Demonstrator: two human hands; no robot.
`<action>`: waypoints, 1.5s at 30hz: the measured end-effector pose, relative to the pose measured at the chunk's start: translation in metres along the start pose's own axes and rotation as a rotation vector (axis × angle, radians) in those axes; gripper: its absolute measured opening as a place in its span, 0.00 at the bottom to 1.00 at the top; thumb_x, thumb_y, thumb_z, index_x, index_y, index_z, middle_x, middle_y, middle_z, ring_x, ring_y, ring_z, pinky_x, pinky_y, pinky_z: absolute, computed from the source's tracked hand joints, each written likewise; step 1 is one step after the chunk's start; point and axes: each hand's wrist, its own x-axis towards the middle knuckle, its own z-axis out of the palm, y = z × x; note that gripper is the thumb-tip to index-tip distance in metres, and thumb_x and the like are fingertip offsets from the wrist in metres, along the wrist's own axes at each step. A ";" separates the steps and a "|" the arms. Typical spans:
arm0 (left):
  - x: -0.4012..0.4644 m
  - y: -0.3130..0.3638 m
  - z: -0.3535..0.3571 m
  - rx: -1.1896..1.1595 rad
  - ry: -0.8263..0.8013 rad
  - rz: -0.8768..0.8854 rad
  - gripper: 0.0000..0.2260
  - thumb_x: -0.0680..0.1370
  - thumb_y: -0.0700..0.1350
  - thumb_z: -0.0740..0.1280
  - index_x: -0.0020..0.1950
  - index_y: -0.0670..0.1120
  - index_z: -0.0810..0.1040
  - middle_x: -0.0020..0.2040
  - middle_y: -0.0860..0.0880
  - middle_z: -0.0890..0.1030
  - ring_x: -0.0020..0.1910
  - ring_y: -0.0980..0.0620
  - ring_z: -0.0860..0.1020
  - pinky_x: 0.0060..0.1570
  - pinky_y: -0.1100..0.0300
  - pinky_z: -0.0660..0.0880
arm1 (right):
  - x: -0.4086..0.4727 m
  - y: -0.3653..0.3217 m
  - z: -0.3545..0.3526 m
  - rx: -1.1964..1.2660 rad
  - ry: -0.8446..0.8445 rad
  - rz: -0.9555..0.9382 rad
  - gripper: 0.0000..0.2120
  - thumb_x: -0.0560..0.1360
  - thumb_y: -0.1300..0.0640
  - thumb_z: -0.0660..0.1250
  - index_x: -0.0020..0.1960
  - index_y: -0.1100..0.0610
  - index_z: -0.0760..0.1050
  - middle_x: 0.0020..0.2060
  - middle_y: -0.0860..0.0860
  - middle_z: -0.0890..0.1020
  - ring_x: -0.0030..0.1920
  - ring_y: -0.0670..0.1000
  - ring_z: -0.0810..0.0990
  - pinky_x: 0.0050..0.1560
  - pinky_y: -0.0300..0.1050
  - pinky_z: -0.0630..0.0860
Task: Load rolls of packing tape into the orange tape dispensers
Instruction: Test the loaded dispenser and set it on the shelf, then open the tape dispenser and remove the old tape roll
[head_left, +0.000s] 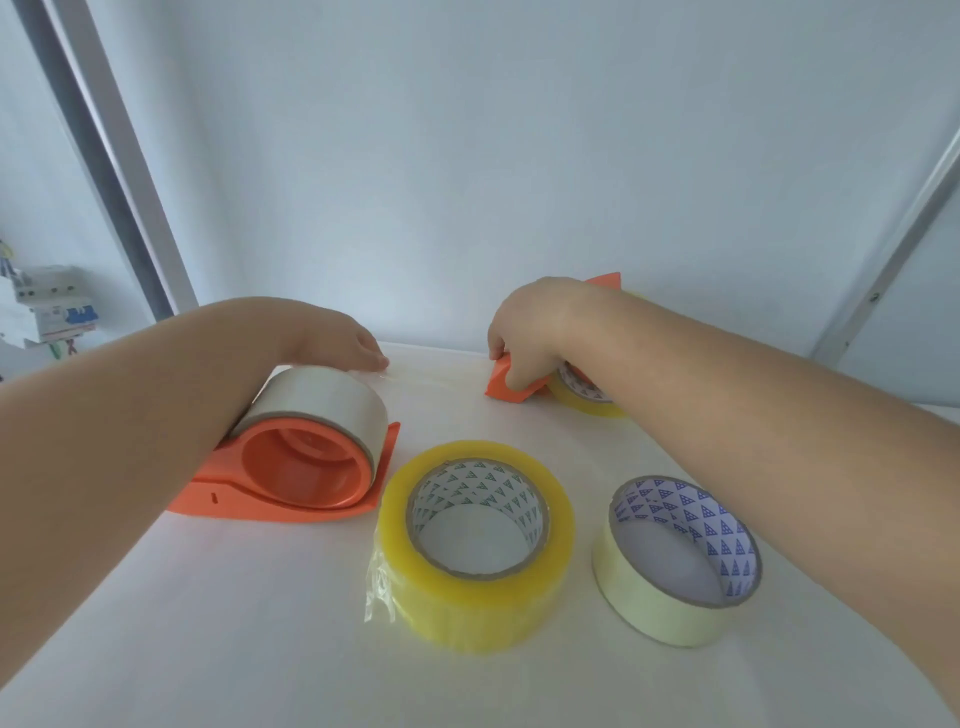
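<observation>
No words, brands or numbers can be read anywhere. The cores of the yellow tape roll and pale tape roll, lower centre and lower right, carry only printed triangle patterns (green and blue, no lettering).

Two orange dispensers. The near-left one carries a clear grey-looking roll. A deep yellow roll has green triangles inside its core; the pale yellow roll has blue triangles. White table.

white table | pale backdrop | metal posts
</observation>
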 end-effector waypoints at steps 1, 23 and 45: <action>-0.001 -0.001 -0.001 -0.025 0.015 0.008 0.19 0.80 0.57 0.58 0.68 0.52 0.74 0.68 0.52 0.73 0.66 0.51 0.71 0.65 0.57 0.63 | 0.000 0.000 0.002 -0.030 0.043 -0.011 0.23 0.70 0.46 0.62 0.64 0.46 0.73 0.60 0.47 0.78 0.59 0.54 0.76 0.59 0.50 0.73; -0.058 -0.002 -0.007 -0.521 0.162 0.209 0.14 0.80 0.52 0.60 0.61 0.49 0.76 0.55 0.51 0.82 0.56 0.51 0.79 0.52 0.59 0.72 | -0.050 -0.038 -0.009 0.458 0.249 -0.049 0.18 0.77 0.44 0.62 0.65 0.47 0.72 0.54 0.45 0.78 0.51 0.47 0.72 0.52 0.44 0.71; -0.144 -0.020 0.070 -0.407 0.628 0.368 0.25 0.76 0.61 0.61 0.70 0.53 0.69 0.68 0.50 0.71 0.65 0.51 0.70 0.56 0.63 0.63 | -0.141 -0.141 0.012 0.900 0.523 0.357 0.21 0.73 0.42 0.65 0.64 0.46 0.74 0.62 0.46 0.76 0.62 0.50 0.74 0.62 0.47 0.71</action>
